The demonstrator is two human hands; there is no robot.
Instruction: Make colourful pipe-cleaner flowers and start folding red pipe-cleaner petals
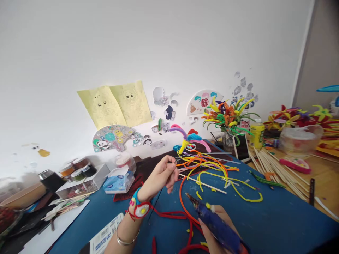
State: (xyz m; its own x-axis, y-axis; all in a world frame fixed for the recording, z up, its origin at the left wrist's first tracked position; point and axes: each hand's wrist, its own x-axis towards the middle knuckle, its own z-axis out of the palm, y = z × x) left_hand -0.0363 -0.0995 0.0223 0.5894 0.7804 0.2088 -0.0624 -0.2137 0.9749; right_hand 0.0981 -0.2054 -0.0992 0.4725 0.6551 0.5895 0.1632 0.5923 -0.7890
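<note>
- Left hand (162, 175): fingers curled and pinched around a thin dark stick (155, 205), raised above the blue tabletop (278, 211), with a fabric wristband bearing a round red-and-yellow ornament (141, 209) and a thin metal bangle (125, 242) on the wrist
- Right hand (215, 225): clenched around the barrel of a blue hot glue gun (215, 222), low near the front edge of the tabletop, nozzle angled up toward the left hand
- Between and under both hands: a red pipe cleaner (169, 213) and an orange loop (184, 201), partly hidden behind the glue gun
- Just past the fingertips: a tangle of yellow and orange pipe cleaners (212, 169) with white sticks (203, 185), lying across the middle of the tabletop
- Beyond the tangle, near the far edge: a pipe-cleaner figure in purple, pink and yellow (188, 140), partly blocked by the strands in front
- Toward the left corner: a tissue packet (118, 180), paint jars (78, 168), and a printed leaflet (106, 234) at the near edge
- Past the right edge, on a wooden table (324, 185): loose skewers (275, 173), a yellow bottle (256, 134), a vase of pipe-cleaner flowers (227, 121)
- Above everything: yellow sheets (113, 105) and paper cutouts (112, 138) stuck on a white wall (79, 42)
</note>
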